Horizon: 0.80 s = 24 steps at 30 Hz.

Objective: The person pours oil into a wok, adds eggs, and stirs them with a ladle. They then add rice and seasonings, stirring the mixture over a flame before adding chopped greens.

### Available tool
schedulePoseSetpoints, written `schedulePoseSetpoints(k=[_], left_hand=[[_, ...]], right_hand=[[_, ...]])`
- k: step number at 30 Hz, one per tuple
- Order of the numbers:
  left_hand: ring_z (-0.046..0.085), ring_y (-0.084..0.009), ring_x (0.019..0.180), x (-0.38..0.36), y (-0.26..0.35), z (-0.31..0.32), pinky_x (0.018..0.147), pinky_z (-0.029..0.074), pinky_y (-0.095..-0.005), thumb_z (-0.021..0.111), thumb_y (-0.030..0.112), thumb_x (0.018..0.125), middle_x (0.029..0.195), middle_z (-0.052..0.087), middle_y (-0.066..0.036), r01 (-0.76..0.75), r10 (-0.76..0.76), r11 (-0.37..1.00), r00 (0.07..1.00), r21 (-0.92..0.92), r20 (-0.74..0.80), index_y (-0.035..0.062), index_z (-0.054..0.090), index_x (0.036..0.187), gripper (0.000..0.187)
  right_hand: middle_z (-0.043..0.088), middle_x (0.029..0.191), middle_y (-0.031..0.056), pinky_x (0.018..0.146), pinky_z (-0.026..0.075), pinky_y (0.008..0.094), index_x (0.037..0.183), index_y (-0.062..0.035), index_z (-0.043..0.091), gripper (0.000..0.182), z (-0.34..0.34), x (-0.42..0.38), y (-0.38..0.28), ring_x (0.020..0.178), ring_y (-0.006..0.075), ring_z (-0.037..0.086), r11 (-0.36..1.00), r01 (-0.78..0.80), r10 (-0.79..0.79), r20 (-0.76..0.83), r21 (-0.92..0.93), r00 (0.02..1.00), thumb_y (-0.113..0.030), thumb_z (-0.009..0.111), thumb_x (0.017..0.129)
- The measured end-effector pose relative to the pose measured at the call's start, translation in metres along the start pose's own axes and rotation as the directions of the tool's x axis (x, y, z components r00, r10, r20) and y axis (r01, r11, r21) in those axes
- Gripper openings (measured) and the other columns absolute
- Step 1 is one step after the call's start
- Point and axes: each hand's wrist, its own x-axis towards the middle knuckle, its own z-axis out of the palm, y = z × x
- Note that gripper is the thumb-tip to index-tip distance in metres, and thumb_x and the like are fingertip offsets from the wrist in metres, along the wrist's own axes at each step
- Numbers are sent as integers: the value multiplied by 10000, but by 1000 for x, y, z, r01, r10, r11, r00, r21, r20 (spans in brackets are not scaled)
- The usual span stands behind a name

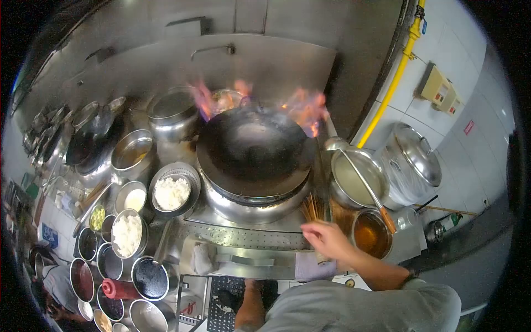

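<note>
My right hand point(327, 239) is over the lower part of a bamboo wok brush point(314, 207), its fingers curled around it. The brush's bristles point up toward the wok's right side. A large dark wok point(254, 149) sits on the round steel burner ring point(251, 207), bare inside, with flames point(304, 110) rising behind it. Right of the brush stands a pot of cloudy liquid point(358, 180) with a ladle point(365, 185) across it. My left forearm point(251, 310) reaches to the counter's front edge, and the hand is hidden there.
Left of the wok, a bowl of white food point(172, 192) rests in a perforated strainer point(193, 174). Several seasoning containers and a red squeeze bottle point(119, 289) fill the lower left. A pot of amber liquid point(371, 235) and a lidded pot point(415, 160) stand right. Folded cloths point(314, 266) lie along the front.
</note>
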Motion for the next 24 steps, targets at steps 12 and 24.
schedulePoseSetpoints(k=[12, 24], left_hand=[[653, -247, 889, -15, -16, -28, 784, 548, -421, 627, 397, 914, 1055, 682, -91, -185, 187, 627, 979, 757, 84, 62, 648, 1159, 415], [647, -244, 851, -2, -23, -16, 708, 506, -403, 610, 355, 953, 1026, 680, -72, -1, -2, 986, 1000, -166, -20, 92, 649, 1082, 296]], right_hand=[[639, 1069, 136, 820, 483, 418, 1035, -53, 657, 252, 67, 143, -32, 1003, 331, 598, 895, 326, -334, 27, -305, 942, -277, 648, 919], [672, 898, 217, 747, 480, 530, 1022, -32, 528, 171, 110, 154, -28, 870, 434, 635, 916, 213, -227, -1, -341, 974, -194, 543, 968]])
